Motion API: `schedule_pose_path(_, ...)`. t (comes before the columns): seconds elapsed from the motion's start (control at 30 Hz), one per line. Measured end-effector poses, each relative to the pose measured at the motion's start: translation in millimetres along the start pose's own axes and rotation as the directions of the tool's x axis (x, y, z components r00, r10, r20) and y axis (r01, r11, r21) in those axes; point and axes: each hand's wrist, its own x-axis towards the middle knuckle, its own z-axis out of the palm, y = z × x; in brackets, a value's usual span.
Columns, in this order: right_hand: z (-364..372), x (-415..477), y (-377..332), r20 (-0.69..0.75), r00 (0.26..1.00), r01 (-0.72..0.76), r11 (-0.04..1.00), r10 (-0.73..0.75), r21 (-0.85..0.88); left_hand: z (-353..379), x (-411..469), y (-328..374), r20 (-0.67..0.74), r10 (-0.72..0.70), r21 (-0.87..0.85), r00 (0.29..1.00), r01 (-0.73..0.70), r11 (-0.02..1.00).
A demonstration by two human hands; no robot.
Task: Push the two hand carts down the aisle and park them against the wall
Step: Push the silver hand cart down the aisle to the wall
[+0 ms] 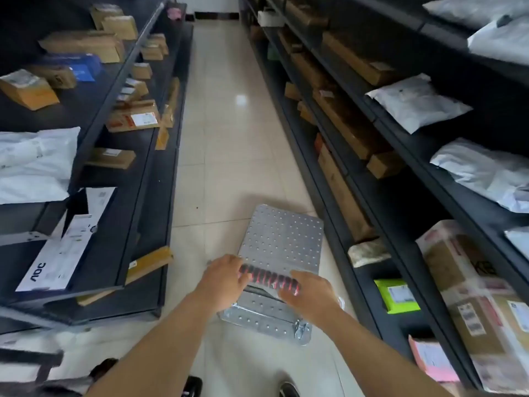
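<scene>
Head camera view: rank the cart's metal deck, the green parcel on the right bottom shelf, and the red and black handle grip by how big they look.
1. Metal deck, clearly largest.
2. Green parcel and handle grip look alike in area; the grip is partly covered by both hands and nearer the camera, so I won't rank them.

So you're looking down a narrow aisle, floor (229, 138) running straight to the far wall (211, 4). Shelving on the left (137, 156) and shelving on the right (372, 144) both run the whole length, loaded with boxes and mailer bags. One hand cart (282, 247) sits on the floor at the near end, closer to the right shelving, its deck angled a bit toward that side. The handle (269, 277) crosses above the deck's near part. Left hand (226, 279) is on the handle's left end, right hand (310, 293) on its right end. A long flat box (57, 253) lies on the left shelf's near edge.
</scene>
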Motion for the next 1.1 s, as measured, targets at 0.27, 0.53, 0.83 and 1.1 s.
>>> schedule_pose_path(0.27, 36.6, 29.8, 11.1, -0.029, 0.999, -0.020, 1.000, 0.020, 0.002, 37.4, 27.9, -24.5, -0.001, 0.072, 0.207, 0.997, -0.070, 0.976)
schedule_pose_path(0.53, 37.6, 38.4, 10.9, -0.056, 0.998, 0.007, 0.997, -0.011, -0.074, 51.3, 36.2, -41.4, -0.144, 0.121, 0.163, 0.982, -0.097, 0.982)
schedule_pose_path(0.83, 29.7, 57.0, 18.6, -0.040, 0.997, 0.062, 0.994, -0.066, -0.094, 42.7, 45.4, -32.2, -0.155, 0.085, 0.117, 0.984, -0.068, 0.991)
schedule_pose_path(1.1, 7.6, 97.1, 30.2, 0.034, 0.987, 0.158, 0.968, -0.155, -0.197, 42.2, 67.2, -25.2, -0.177, 0.032, 0.078, 0.984, -0.018, 0.997)
